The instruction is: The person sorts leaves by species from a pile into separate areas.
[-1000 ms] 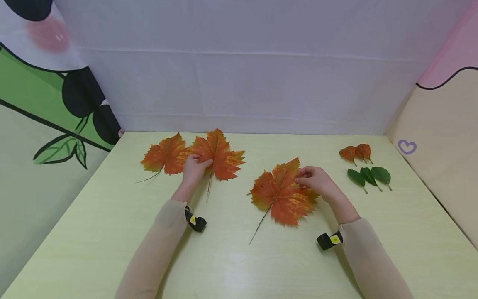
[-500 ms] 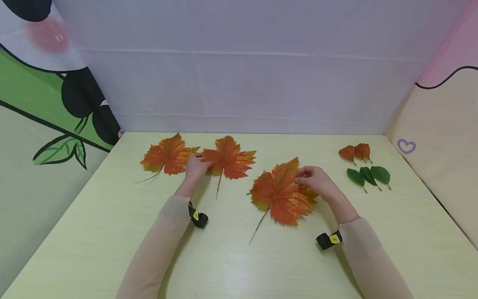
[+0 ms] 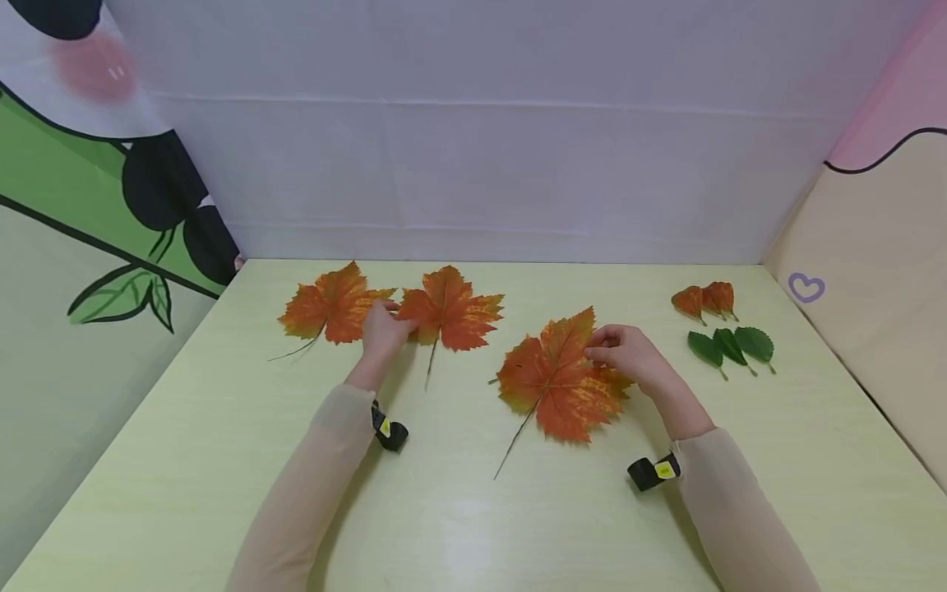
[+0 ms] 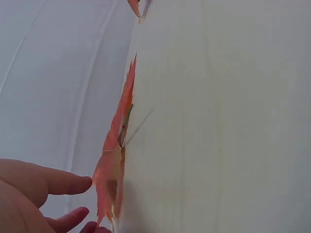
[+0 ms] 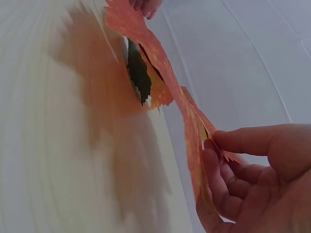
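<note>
Two orange maple leaves lie side by side at the back of the table: the left maple leaf [image 3: 329, 304] and the middle maple leaf [image 3: 453, 308]. My left hand [image 3: 383, 333] is between them; in the left wrist view its thumb is by the edge of a leaf, fingers apart, not pinching it. My right hand [image 3: 629, 355] pinches a third, larger maple leaf [image 3: 551, 386] by its right edge. The right wrist view shows this leaf [image 5: 167, 77] tilted up off the table, its shadow below. Under it appears a dark green leaf [image 5: 139, 73], mostly hidden in the head view.
At the right back lie small orange-red leaves [image 3: 690, 302] in a row, with 3 green leaves [image 3: 731, 349] in front of them. A pale cloth wall [image 3: 488, 181] rises behind the table [image 3: 459, 510], and printed cloth stands at both sides.
My left hand shifted the middle maple leaf to the right, away from the left one, and its fingers came off it. The right hand keeps its leaf in nearly the same place.
</note>
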The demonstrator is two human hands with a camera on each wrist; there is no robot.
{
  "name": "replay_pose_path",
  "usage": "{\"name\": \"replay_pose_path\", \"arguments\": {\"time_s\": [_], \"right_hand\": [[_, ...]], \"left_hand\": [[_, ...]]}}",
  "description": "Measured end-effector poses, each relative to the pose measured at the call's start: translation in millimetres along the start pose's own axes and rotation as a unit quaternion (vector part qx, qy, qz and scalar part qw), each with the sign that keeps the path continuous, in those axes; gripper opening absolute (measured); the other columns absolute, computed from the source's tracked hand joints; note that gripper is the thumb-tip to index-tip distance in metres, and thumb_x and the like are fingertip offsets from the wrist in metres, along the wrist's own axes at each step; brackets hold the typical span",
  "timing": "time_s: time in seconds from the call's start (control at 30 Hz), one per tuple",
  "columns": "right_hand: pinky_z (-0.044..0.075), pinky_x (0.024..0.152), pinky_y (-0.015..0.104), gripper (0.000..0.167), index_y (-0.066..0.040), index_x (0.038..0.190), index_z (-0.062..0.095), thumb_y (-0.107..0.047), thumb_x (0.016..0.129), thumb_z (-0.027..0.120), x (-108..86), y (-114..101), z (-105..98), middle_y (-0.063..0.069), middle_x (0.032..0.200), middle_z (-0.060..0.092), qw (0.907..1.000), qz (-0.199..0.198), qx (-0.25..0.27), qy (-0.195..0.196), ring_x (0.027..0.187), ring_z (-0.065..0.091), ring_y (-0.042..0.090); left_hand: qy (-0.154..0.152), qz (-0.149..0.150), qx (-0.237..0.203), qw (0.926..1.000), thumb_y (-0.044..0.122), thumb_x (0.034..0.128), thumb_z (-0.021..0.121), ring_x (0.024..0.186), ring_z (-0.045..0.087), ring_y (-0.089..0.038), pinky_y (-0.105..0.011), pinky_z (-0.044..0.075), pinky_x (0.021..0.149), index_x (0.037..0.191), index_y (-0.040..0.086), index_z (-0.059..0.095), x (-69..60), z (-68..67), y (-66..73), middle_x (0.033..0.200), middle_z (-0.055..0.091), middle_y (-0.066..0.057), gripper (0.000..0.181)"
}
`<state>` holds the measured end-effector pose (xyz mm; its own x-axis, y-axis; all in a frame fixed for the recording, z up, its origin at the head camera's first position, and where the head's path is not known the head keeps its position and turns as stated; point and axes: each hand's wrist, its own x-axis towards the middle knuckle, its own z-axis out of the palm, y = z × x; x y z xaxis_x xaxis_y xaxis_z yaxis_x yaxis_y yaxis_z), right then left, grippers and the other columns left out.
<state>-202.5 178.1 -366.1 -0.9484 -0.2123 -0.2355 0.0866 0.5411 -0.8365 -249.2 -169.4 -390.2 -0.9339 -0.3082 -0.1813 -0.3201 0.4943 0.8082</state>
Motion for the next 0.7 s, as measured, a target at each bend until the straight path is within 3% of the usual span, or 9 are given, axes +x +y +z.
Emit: {"name": "replay_pose_path", "arguments": {"time_s": [0.17, 0.27, 0.5, 0.7], "right_hand": [[0.048, 0.066, 0.026, 0.026, 0.006, 0.109, 0.052, -0.01, 0.089, 0.055, -1.7, -1, -3, 0.008, 0.083, 0.057, 0.9998, -0.018, 0.004, -0.002, 0.072, 0.057, 0.014], [0.049, 0.065, 0.027, 0.023, 0.005, 0.107, 0.053, -0.008, 0.089, 0.055, -2.9, -2, -6, 0.008, 0.082, 0.056, 0.9995, -0.031, 0.0, 0.0, 0.071, 0.057, 0.015], [0.048, 0.067, 0.027, 0.025, 0.005, 0.109, 0.053, -0.011, 0.089, 0.055, -9.4, -8, -18, 0.008, 0.085, 0.056, 0.9993, -0.034, -0.008, 0.015, 0.073, 0.057, 0.014], [0.049, 0.069, 0.025, 0.029, 0.005, 0.112, 0.052, -0.014, 0.09, 0.055, -15.1, -8, -32, 0.011, 0.096, 0.058, 0.9989, -0.036, -0.003, 0.031, 0.079, 0.056, 0.011]], "left_hand": [[0.021, 0.064, 0.071, 0.9952, 0.02, 0.0838, 0.062, 0.111, 0.039, -0.033, -0.043, 0.041, 0.088, 0.121, 0.002, 0.05, -12.9, 0.1, 7.1, 0.127, 0.038, -0.02, 0.043], [0.01, 0.104, 0.086, 0.9908, 0.018, 0.084, 0.062, 0.107, 0.043, -0.034, -0.044, 0.042, 0.086, 0.116, 0.002, 0.054, -21.6, 4.0, 14.2, 0.123, 0.043, -0.019, 0.037], [-0.074, 0.143, 0.091, 0.9827, 0.019, 0.0847, 0.062, 0.091, 0.054, -0.025, -0.035, 0.046, 0.078, 0.109, 0.003, 0.058, -43.2, 29.9, 25.9, 0.105, 0.059, -0.01, 0.029], [-0.136, 0.182, 0.133, 0.9647, 0.024, 0.0817, 0.066, 0.084, 0.057, -0.02, -0.031, 0.046, 0.075, 0.1, 0.006, 0.064, -56.7, 56.7, 32.1, 0.094, 0.064, -0.006, 0.026]]}}
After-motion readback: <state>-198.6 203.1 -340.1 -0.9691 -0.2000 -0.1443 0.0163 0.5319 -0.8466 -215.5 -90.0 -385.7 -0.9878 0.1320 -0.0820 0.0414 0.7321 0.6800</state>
